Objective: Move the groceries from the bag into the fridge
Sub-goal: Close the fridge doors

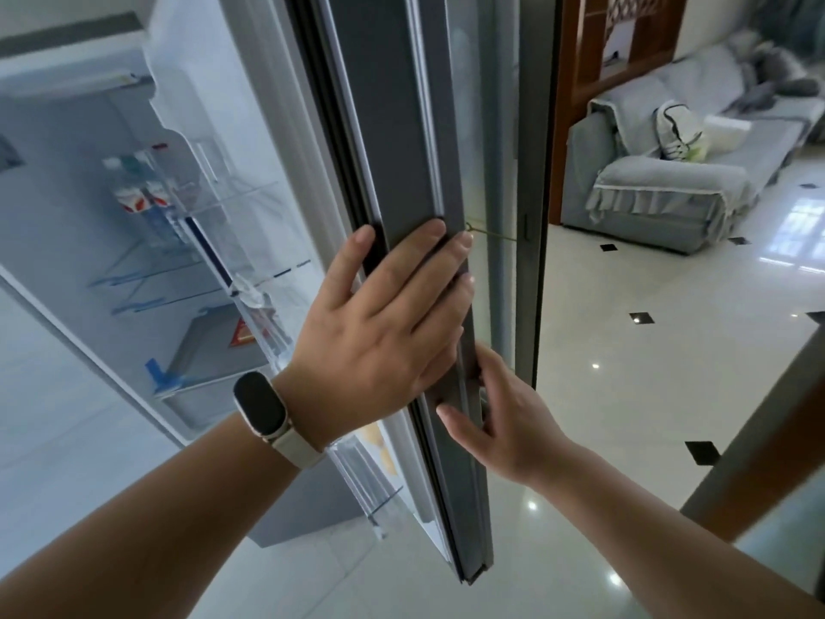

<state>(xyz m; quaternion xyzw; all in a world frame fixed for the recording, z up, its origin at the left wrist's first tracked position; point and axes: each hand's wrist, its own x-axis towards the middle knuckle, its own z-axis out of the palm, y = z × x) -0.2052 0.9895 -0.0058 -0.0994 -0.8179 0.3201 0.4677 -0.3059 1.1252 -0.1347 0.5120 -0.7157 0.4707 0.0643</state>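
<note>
Grey fridge door [384,127] open; left hand [379,332], right hand [504,422] both clamped on its edge. Bottles [138,194] in door rack; bag unseen, loading progress unclear

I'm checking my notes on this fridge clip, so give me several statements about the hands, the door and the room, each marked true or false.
1. The left hand and the right hand both grip the edge of the tall grey fridge door. True.
2. The dark-faced wristwatch with a pale band sits on the right wrist. False: it is on the left wrist.
3. The fridge door is closed. False: it stands open, and the white interior shows to its left.
4. Bottles with red-and-white labels stand in the fridge. True.
5. A grey-covered sofa stands in the room beyond the door. True.
</note>
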